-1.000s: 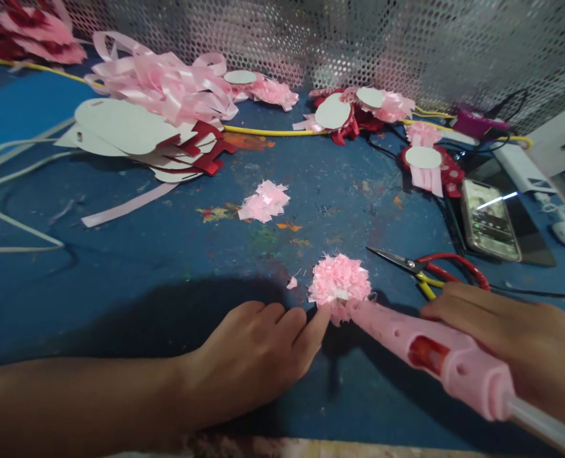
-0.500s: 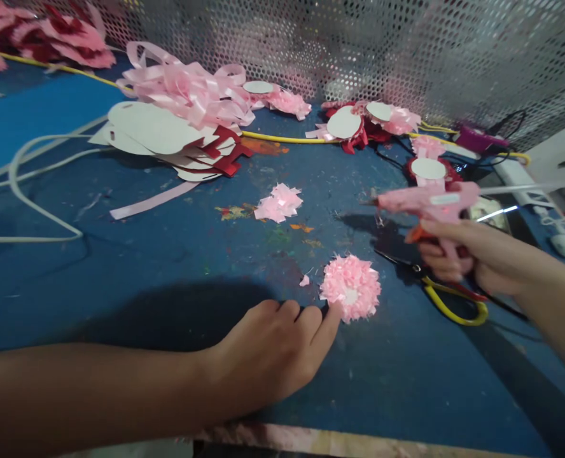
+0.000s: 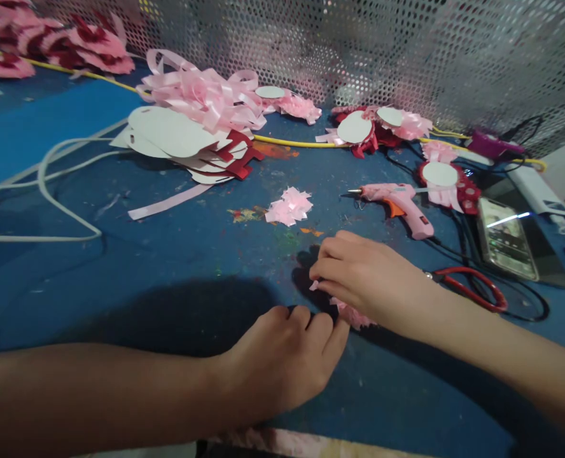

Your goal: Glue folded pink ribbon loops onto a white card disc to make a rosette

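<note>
My left hand (image 3: 282, 356) rests on the blue table (image 3: 177, 267), fingers curled, its fingertips touching the edge of a pink ribbon pompom (image 3: 354, 313). My right hand (image 3: 368, 277) lies over that pompom with bent fingers and covers most of it, so only a pink fringe shows beneath the palm. The pink glue gun (image 3: 397, 200) lies on the table beyond my right hand, free of any hand, nozzle pointing left. A smaller pink ribbon tuft (image 3: 289, 207) sits further back in the middle.
Red-handled scissors (image 3: 473, 289) lie right of my right wrist, a phone (image 3: 506, 238) beyond them. White card discs with red pieces (image 3: 182, 137), pink ribbon loops (image 3: 201, 95) and finished rosettes (image 3: 359, 127) line the back by a perforated metal wall. White cord (image 3: 48, 191) loops at left.
My right hand has put the glue gun down on the table at the back and come down onto the pink pompom. My left hand has stayed at the pompom's edge.
</note>
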`<state>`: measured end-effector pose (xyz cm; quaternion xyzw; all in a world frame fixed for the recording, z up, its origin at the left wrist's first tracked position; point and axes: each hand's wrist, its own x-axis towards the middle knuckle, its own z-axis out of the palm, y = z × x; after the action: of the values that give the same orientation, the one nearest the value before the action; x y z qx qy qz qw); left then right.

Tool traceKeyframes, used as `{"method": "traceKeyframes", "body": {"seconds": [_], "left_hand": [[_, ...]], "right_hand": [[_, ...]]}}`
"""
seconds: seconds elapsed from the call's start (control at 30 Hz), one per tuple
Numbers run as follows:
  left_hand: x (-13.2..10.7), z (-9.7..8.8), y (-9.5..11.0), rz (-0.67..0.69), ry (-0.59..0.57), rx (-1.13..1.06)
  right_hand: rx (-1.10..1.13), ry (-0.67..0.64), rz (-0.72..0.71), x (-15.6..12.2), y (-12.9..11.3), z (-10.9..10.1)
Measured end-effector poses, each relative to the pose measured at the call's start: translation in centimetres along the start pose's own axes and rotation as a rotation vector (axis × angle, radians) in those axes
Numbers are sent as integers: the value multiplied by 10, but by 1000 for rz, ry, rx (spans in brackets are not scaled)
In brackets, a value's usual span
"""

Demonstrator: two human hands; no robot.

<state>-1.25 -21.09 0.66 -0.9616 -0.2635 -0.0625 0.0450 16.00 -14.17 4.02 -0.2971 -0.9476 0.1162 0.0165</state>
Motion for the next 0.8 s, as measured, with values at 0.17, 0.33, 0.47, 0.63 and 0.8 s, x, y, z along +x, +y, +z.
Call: {"method": "traceKeyframes", "body": {"seconds": [0.17, 0.33, 0.47, 0.63, 0.8], "left_hand": [[0, -1, 0, 6, -9, -2], [1, 0, 0, 5, -31, 8], [2, 0, -1, 15, -39, 30], [2, 0, -1, 19, -58, 44], [3, -1, -2, 18, -62, 43]], "right_hand": [[9, -69, -77, 8, 10, 4], [112, -5, -34, -5, 14, -11], [269, 142, 88, -34, 15, -20], [270, 86, 158, -60, 12, -4], [252, 74, 153, -58, 10, 12]]}}
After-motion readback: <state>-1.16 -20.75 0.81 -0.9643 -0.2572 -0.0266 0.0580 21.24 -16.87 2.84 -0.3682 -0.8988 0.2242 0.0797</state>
